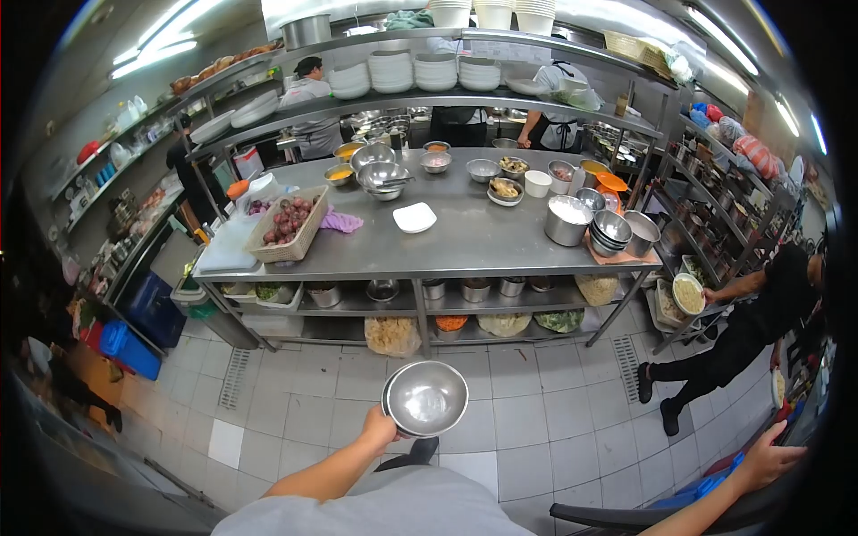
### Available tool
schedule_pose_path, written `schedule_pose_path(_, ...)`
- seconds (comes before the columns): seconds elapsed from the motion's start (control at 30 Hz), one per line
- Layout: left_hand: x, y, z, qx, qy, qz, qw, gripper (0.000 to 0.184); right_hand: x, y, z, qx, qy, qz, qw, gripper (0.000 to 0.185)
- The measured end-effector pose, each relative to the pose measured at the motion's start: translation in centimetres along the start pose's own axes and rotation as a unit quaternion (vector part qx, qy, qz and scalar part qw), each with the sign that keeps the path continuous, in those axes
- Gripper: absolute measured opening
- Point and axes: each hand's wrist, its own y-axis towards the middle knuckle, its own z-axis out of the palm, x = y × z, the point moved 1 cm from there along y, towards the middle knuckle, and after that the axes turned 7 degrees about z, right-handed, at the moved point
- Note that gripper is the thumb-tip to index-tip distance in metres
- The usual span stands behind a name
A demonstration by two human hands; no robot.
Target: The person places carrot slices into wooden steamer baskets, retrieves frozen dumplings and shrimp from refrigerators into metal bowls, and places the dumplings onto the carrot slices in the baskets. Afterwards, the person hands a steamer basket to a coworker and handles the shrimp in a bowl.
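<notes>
I have two nested metal bowls (427, 398) by my count of the rims, and their open side faces up. On the steel worktable (357, 250) ahead there is one white square plate (415, 218) and one wicker basket (259, 239) of red onions (288, 222). Four stacks of white bowls (391, 73) line the shelf above. Two floor drains (234, 379) are set in the tiles, one to each side. At my right, one co-worker (769, 304) in black carries two dishes of food (689, 294), one in each hand.

My left arm reaches forward from my grey shirt (357, 516), and my left hand (380, 427) is at the near left side of the bowls, which are over the floor, well apart from the worktable's front edge. My right arm goes out to the side, and my right hand (770, 459) is low, near the black rail (617, 516).

My left grip is closed on the bowls' side; the fingers beneath are hidden from me. My right hand is open, its fingers stretched outward and a little apart. It has hold of nothing I can see, and I cannot tell whether its fingertips touch anything.
</notes>
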Motion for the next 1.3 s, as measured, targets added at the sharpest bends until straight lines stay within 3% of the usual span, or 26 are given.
schedule_pose_path(0.13, 2.2, -1.3, 0.4, 0.012, -0.018, -0.018, 1.0, 0.019, -3.2, -0.3, 0.0, 0.0, -0.013, -0.038, 0.999, 0.076)
schedule_pose_path(0.27, 6.7, 0.1, 1.3, 0.007, -0.061, -0.065, 0.996, 0.016, -3.4, 0.5, -2.2, -0.068, -0.008, -0.07, 0.995, 0.078)
schedule_pose_path(0.43, 4.6, 0.5, -0.1, 0.024, -0.091, -0.052, 0.994, 0.017, -4.7, 0.3, -3.0, -0.048, 0.02, -0.05, 0.997, 0.08)
schedule_pose_path(0.6, 1.7, -0.1, -4.9, 0.023, -0.046, 0.018, 0.999, 0.021, -5.8, 0.8, -4.5, -0.066, -0.013, -0.084, 0.994, 0.076)
schedule_pose_path(0.67, 1.4, 0.1, -7.2, -0.004, -0.057, 0.012, 0.998, 0.021, -6.9, 0.5, -4.1, -0.026, -0.003, -0.054, 0.998, 0.077)
schedule_pose_path(0.93, 3.1, 1.3, -17.0, -0.045, -0.088, -0.001, 0.995, 0.014, -10.4, 1.1, -4.1, -0.074, 0.031, -0.097, 0.992, 0.071)
schedule_pose_path(1.3, 5.9, 3.5, -24.4, -0.089, -0.066, 0.019, 0.994, 0.022, -10.6, 0.7, -6.4, -0.005, 0.032, -0.088, 0.996, 0.074)
